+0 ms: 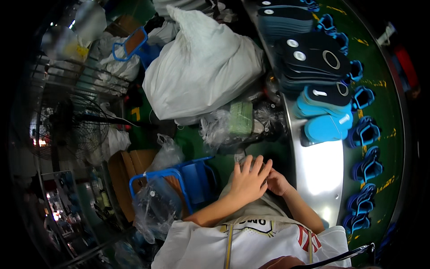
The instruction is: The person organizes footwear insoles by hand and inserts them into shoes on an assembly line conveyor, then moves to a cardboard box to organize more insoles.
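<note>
My left hand (251,179) is in front of my body above my lap, its fingers stretched and spread. Close against it, my right hand (278,183) has its fingers curled, and the tips are partly hidden behind the left hand. A small dark thing shows between the two hands, too covered to name. Just to their right runs a shiny metal bench (316,175). On it lie light blue insoles (324,127), with a stack of black insoles (313,56) farther away.
Blue shoes (365,132) line a green surface beyond the bench. A big white sack (201,67) stands ahead, with a green bundle (241,118) and clear plastic bags (215,130) before it. At left are a blue stool (192,179), a cardboard box (123,179) and a fan (67,121).
</note>
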Motion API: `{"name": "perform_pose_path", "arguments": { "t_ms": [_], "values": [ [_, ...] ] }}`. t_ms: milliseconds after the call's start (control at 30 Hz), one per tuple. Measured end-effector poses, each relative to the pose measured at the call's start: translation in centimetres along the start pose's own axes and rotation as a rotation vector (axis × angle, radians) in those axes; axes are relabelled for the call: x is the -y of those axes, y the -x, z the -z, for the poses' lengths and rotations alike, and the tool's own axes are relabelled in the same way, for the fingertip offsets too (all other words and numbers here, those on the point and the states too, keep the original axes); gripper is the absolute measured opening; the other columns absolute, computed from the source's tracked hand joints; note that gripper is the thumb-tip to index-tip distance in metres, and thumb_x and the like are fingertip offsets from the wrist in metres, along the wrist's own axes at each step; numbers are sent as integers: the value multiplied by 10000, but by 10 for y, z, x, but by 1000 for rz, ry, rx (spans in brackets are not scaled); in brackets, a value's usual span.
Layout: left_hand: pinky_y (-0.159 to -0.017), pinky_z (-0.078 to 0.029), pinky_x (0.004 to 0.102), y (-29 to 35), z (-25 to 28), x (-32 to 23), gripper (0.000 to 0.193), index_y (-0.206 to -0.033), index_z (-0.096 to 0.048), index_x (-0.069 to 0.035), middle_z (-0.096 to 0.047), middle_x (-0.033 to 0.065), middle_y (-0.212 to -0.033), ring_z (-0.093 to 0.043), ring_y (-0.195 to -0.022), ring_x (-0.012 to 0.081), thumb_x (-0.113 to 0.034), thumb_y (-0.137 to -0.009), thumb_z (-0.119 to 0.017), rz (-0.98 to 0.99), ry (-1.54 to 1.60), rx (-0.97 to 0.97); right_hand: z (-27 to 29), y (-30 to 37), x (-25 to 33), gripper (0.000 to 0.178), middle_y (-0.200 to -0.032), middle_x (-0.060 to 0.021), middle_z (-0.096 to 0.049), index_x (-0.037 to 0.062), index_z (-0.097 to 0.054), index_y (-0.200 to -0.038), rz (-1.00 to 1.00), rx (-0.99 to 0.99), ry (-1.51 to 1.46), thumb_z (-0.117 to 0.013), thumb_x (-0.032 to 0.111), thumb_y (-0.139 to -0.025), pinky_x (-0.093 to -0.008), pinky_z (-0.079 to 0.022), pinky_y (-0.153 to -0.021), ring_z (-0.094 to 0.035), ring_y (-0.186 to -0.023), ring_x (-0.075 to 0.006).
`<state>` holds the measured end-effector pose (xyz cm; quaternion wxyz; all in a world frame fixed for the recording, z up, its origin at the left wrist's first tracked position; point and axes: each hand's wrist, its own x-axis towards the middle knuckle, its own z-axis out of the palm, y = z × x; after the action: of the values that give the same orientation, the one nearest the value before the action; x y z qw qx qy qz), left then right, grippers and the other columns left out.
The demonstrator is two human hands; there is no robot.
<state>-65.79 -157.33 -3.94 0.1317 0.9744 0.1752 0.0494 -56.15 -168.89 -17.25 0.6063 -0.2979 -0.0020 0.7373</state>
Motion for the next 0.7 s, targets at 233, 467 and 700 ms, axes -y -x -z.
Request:
{"name": "perform_pose_path", "arguments": {
  "t_ms": [233,467,700],
  "values": [
    [-741,-314,446,-3,-35,60,549,-1136,-453,-159,-393,70,-1114,-352,-1023,264,-316,-626,-582,-108,99,155,19,-113,-16,526,-1057,-138,-518,26,-457,-1098,-542,74,-435,-359,467,-829,-349,-438,-796,-522,-939,-251],
    [-902,-230,410,-58,-69,146,572,-1158,-455,-181,-336,90,-1200,-300,-1133,259,-300,-616,-595,-175,553,-72,49,-189,6,501,-1040,-186,-508,-10,-423,-1112,-216,125,-783,-403,396,-821,-352,-447,-760,-515,-928,-282],
    [-855,-162,616,36,-266,201,617,-1164,-417,-116,-322,143,-1216,-203,-1179,362,-440,-659,-565,593,388,333,204,-194,48,486,-1065,-186,-492,70,-451,-1116,423,-182,-760,-453,398,-758,-404,-455,-680,-490,-927,-351]
  ]
}}
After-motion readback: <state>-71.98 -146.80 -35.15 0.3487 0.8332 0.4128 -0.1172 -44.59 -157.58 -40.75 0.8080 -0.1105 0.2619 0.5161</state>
